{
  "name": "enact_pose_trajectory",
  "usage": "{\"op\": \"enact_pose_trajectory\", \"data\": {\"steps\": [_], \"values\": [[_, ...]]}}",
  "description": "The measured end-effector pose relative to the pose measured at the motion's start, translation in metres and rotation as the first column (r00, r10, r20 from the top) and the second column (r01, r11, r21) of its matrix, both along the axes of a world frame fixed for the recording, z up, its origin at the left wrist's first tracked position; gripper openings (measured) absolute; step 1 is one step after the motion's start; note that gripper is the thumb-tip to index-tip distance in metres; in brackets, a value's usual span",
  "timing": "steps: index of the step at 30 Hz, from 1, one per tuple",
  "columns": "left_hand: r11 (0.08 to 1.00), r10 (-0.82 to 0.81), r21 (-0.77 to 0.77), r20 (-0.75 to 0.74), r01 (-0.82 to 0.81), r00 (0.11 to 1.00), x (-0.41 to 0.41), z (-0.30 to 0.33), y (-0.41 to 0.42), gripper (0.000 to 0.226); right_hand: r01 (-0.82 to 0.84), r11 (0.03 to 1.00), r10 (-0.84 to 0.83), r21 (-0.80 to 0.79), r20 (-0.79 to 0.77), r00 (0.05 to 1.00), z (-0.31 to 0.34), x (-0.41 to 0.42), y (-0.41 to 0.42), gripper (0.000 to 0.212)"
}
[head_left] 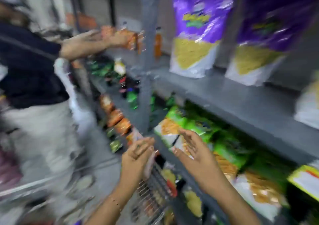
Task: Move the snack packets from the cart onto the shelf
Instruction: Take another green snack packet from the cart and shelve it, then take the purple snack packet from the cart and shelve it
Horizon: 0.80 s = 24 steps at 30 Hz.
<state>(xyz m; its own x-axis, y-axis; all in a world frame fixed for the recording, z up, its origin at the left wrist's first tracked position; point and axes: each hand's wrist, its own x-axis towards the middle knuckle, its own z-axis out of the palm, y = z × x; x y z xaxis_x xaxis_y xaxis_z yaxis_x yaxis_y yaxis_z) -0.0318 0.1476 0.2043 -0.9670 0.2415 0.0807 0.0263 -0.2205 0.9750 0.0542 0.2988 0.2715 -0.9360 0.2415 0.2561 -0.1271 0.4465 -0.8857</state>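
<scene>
The view is heavily blurred by motion. My left hand (138, 155) is closed around the lower end of a strip of orange snack packets (117, 117), which runs up and to the left from my fingers. My right hand (191, 150) is open with fingers spread and holds nothing, just in front of green and orange packets (193, 126) lying on the lower level of the grey metal shelf (224, 102). Below my hands is the wire cart (151, 195) with several packets inside.
A person in a dark top and light trousers (32, 79) stands at the left, reaching orange packets (128, 38) toward the upper shelf. Two large purple bags (195, 31) stand on the shelf above. A grey upright post (146, 55) divides the shelving. A yellow-edged box (305, 180) sits low right.
</scene>
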Motion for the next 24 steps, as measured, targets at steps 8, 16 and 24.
{"op": "enact_pose_trajectory", "data": {"steps": [8, 16, 24], "values": [[0.699, 0.502, -0.706, 0.370, -0.114, 0.782, 0.030, -0.215, -0.194, 0.035, -0.436, 0.900, 0.294, 0.014, 0.720, 0.629, -0.217, -0.086, -0.095, 0.049], [0.904, 0.420, -0.426, 0.874, -0.031, 0.246, 0.041, -0.301, -0.260, 0.050, -0.700, 0.714, 0.294, 0.026, 0.895, 0.334, -0.358, -0.130, -0.163, 0.058], [0.990, 0.113, -0.113, 0.994, -0.088, -0.002, 0.040, -0.403, -0.250, 0.060, -0.884, 0.467, 0.366, 0.008, 0.908, 0.202, -0.423, -0.166, -0.214, 0.066]]}}
